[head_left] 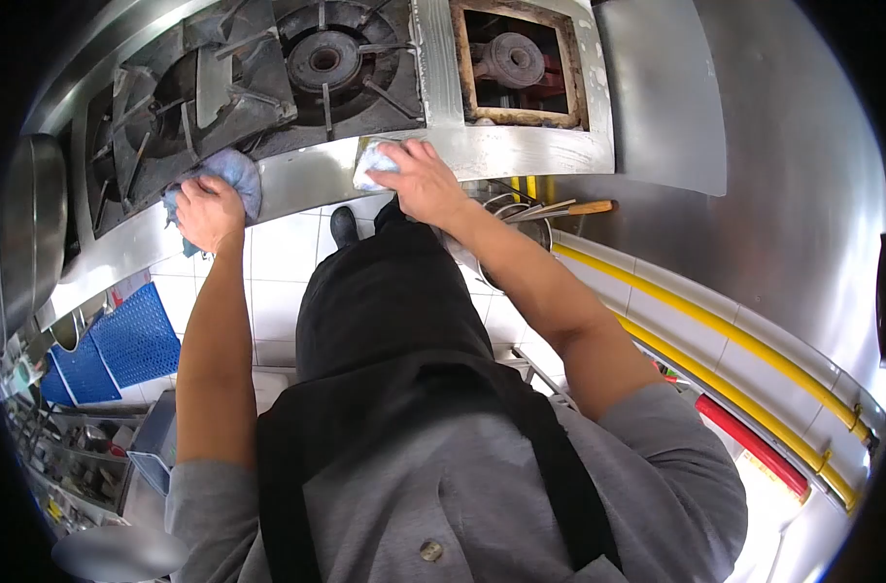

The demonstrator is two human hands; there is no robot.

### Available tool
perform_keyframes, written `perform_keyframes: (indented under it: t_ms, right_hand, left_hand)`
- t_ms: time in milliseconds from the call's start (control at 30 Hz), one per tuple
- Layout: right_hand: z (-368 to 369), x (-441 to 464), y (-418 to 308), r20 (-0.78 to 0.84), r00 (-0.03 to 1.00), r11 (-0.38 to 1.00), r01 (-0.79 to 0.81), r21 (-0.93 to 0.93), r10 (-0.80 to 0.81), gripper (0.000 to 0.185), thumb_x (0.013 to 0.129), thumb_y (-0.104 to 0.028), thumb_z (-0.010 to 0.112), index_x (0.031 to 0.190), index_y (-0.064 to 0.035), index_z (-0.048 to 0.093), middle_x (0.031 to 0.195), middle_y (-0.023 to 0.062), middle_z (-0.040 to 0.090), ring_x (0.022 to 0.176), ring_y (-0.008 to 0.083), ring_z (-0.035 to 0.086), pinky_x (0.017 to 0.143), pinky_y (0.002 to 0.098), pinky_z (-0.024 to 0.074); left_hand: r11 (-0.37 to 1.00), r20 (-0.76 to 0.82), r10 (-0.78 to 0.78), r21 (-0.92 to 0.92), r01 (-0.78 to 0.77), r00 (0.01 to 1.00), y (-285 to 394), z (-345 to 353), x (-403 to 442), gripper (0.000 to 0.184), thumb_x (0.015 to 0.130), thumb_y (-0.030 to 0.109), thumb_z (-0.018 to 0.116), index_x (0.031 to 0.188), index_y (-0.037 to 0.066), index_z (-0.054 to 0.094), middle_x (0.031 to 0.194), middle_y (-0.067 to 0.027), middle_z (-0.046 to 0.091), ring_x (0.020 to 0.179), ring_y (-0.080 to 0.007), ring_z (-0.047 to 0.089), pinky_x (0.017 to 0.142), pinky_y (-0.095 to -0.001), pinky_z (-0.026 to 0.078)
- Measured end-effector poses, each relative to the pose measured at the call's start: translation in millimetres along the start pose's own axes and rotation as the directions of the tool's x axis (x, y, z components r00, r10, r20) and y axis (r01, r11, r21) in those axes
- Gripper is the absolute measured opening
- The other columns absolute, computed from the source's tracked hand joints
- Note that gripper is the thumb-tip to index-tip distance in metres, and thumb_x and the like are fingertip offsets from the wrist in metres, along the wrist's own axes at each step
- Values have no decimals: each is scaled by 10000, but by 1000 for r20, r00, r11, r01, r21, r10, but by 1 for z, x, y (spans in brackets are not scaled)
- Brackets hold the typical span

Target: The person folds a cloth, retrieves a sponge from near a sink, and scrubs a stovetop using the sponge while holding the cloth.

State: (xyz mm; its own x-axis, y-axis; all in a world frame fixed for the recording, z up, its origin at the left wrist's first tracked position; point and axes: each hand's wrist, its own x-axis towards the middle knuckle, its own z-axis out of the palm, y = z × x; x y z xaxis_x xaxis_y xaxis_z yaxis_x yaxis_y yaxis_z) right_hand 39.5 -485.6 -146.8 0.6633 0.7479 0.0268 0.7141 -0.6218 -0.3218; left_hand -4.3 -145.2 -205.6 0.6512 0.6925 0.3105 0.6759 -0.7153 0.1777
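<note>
My left hand [210, 212] is closed on a bluish-grey cloth [237, 179] at the stove's front edge, and part of the cloth bunches up beside the fingers. Farther right, my right hand [424, 180] grips a white and pale blue cloth [372, 165] against the metal front ledge [302, 180]. Behind both hands lies the gas stove, with a dark cast-iron grate [205, 83] at left and a round burner [323, 60] in the middle. A square opening at right shows a bare burner [514, 60] inside a browned, stained frame [530, 118].
A pot [535, 233] with utensils, one with a wooden handle [591, 207], stands below the ledge at right. Yellow pipes [715, 325] run along the tiled wall. Blue perforated mats [137, 335] and a grey bin [154, 442] are at lower left. A steel panel [793, 185] rises at right.
</note>
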Motion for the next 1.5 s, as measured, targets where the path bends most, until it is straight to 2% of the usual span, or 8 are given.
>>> perform_keyframes:
  t_ms: [300,567,700,800,900,1000,1300,1500]
  right_hand:
    - [-18,-65,66,-76,856,826,-515,-230,512,521,789,-81,649,1309,-75,628,1333,232,506,1172,385,508,1015,468,443]
    - [10,-70,67,-273,890,867,-432,-249,365,446,796,-77,615,1238,-93,680,1225,200,571,1113,374,521,973,500,444]
    - [-35,-103,121,-280,585,574,-808,-131,761,402,829,-110,609,1224,-66,669,1232,203,620,1212,372,484,1035,490,403]
    - [-8,-75,77,-115,869,683,-453,-573,481,270,833,-159,630,1060,-90,757,1156,157,670,1160,384,503,1016,514,417]
    - [13,-44,36,-372,733,784,-620,-23,569,316,768,-172,670,1056,-75,755,1172,186,655,1185,386,501,1025,504,420]
    - [-21,-73,83,-139,840,724,-526,-447,524,315,824,-135,609,1088,-13,729,1191,184,644,1187,388,493,1010,463,425]
    - [9,-34,24,-252,694,733,-669,121,675,448,847,-186,589,1263,-38,658,1382,264,494,1174,418,495,1052,510,403]
    - [-21,-157,208,-277,720,520,-666,-535,636,282,856,-168,558,1022,-35,744,1245,168,657,1128,371,547,926,514,450]
  left_hand:
    - [999,-51,31,22,-30,998,-3,6,1,303,932,374,518,951,99,644,962,-148,654,898,-379,638,779,-528,474]
    - [999,-49,39,8,-38,998,-3,4,0,304,932,371,513,945,92,632,961,-154,653,903,-385,635,788,-526,472]
    - [1000,21,1,28,-2,1000,-1,2,1,325,937,381,496,962,88,633,991,-153,654,938,-381,629,820,-523,464]
    - [1000,24,-8,6,8,1000,0,2,1,334,938,384,490,974,87,638,1006,-157,652,949,-381,627,829,-527,461]
    - [1000,24,3,18,-4,1000,1,-2,1,336,938,383,489,977,85,638,1010,-160,652,943,-383,629,829,-526,463]
    - [1000,6,25,16,-25,1000,0,0,2,337,938,381,489,977,81,637,996,-167,657,933,-389,633,814,-529,468]
    - [999,-25,38,1,-38,999,0,-1,1,341,935,369,500,954,55,630,1003,-182,653,939,-404,627,813,-538,474]
    - [1000,36,-2,32,1,999,5,-7,2,350,939,368,489,974,50,630,1039,-185,646,961,-409,625,816,-541,476]
